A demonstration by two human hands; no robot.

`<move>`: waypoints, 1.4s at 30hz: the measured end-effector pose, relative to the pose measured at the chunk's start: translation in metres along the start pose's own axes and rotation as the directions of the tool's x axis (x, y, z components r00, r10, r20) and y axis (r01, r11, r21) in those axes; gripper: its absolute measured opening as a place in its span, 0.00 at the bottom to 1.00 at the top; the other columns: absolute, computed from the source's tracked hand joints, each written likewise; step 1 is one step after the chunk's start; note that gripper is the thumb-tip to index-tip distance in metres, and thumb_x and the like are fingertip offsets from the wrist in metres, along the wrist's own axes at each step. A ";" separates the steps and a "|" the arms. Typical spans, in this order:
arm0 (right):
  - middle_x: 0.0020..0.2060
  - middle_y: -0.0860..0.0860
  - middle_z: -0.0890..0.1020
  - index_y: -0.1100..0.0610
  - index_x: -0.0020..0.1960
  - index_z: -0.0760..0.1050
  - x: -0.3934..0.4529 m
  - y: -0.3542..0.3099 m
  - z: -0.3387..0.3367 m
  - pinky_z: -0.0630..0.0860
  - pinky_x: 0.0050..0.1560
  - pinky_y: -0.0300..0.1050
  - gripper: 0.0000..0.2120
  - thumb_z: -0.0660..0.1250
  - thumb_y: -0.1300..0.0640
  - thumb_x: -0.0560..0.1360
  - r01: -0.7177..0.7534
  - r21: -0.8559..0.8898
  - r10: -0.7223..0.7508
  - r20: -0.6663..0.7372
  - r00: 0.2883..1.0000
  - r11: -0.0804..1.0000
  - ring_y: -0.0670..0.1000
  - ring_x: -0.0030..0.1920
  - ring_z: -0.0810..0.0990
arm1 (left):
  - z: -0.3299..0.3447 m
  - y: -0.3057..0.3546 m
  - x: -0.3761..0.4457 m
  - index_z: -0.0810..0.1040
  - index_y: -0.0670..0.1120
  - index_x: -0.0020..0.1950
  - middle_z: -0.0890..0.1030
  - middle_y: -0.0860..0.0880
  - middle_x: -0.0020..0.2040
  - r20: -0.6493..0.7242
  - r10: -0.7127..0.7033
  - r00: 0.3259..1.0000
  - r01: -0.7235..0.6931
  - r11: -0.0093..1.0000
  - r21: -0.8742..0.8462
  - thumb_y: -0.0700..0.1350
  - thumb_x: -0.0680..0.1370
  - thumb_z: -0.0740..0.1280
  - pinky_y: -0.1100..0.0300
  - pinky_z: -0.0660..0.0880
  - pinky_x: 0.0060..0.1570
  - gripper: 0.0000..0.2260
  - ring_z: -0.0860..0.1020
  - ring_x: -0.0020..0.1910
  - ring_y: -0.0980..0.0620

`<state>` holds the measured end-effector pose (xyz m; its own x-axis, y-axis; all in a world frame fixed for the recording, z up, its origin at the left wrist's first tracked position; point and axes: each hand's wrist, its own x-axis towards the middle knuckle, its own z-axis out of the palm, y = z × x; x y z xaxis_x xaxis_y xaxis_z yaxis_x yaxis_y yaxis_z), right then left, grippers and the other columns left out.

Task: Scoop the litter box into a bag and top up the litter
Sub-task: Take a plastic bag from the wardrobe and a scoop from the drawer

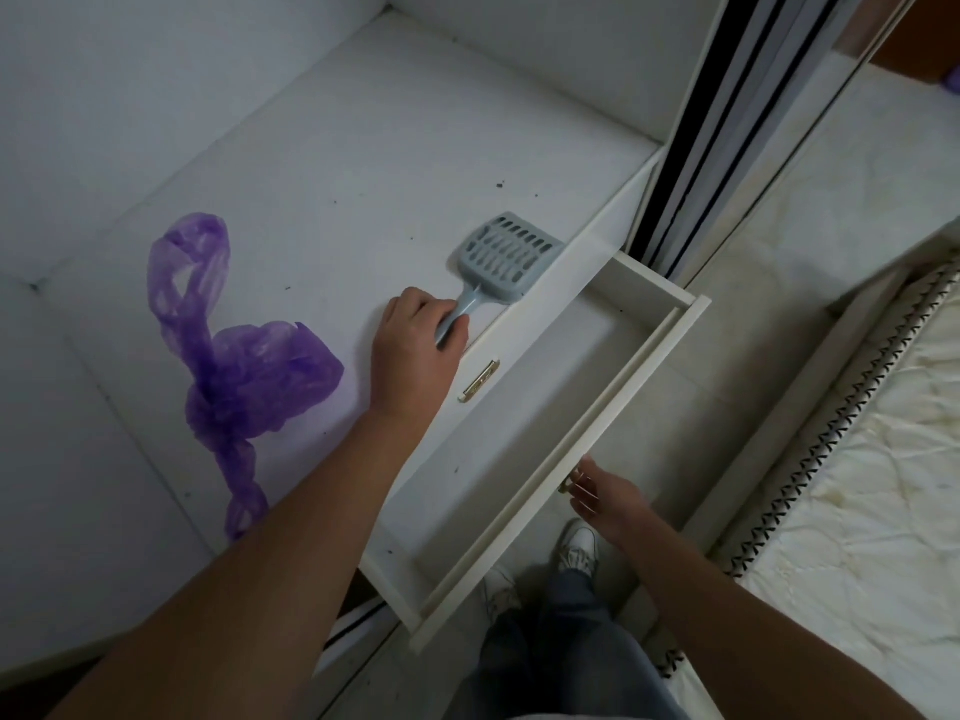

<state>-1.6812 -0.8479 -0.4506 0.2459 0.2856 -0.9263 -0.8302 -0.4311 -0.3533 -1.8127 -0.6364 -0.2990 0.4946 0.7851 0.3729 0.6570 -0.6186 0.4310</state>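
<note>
While your left hand (423, 337) curls round the handle of the grey scoop (501, 262), note the risks first. The scoop's slotted head lies flat on the white surface just past your knuckles, close to the edge above the open drawer (670, 337). Lift it carelessly, or drag it sideways toward your right, and it could tip over that edge and drop into the drawer. Judgement only: the grip looks to sit low on the handle, so the head may swing when raised.

Second risk: your right hand (597, 493) sits at the drawer's front panel, fingers loosely spread and lightly touching near a small brass pull; whether it actually pinches the pull cannot be told. If you push the drawer shut while your left forearm lies across its near corner, the arm may be caught or bumped.

Third: the purple bag (249, 366) lies crumpled and twisted, its mouth not visibly open. You would likely need both hands to spread it before any scooping.

Positions: scoop in your left hand, head pointing away from you. Bag to the left of your left hand, well apart from it, on the same surface. No litter box in view; only dark specks scattered beyond your left hand.
</note>
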 end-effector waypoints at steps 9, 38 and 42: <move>0.43 0.56 0.83 0.63 0.49 0.77 0.008 -0.001 0.004 0.76 0.44 0.45 0.10 0.67 0.54 0.79 0.020 -0.019 -0.019 0.022 1.000 1.000 0.52 0.45 0.82 | 0.005 -0.004 -0.002 0.82 0.40 0.52 0.78 0.46 0.46 -0.012 -0.018 1.000 0.017 0.998 -0.065 0.43 0.77 0.72 0.54 0.78 0.38 0.08 0.76 0.42 0.49; 0.38 0.54 0.81 0.61 0.46 0.78 0.046 -0.032 0.125 0.77 0.45 0.43 0.13 0.69 0.50 0.78 -0.010 -0.079 0.022 0.152 0.988 0.997 0.50 0.41 0.81 | 0.008 -0.007 0.000 0.82 0.39 0.50 0.78 0.46 0.45 -0.039 -0.016 0.999 0.012 0.996 -0.088 0.43 0.76 0.71 0.56 0.77 0.40 0.07 0.75 0.44 0.50; 0.37 0.54 0.81 0.60 0.43 0.77 0.048 -0.031 0.125 0.77 0.44 0.43 0.13 0.69 0.50 0.77 -0.005 -0.090 0.018 0.143 0.989 0.996 0.50 0.40 0.80 | 0.010 -0.008 0.001 0.82 0.40 0.49 0.78 0.46 0.44 -0.059 -0.014 0.998 0.009 0.996 -0.088 0.42 0.76 0.71 0.56 0.76 0.39 0.06 0.75 0.43 0.50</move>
<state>-1.7058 -0.7142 -0.4678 0.1564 0.3975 -0.9042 -0.7832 -0.5078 -0.3587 -1.8119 -0.6309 -0.3103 0.4513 0.7903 0.4144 0.6084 -0.6122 0.5050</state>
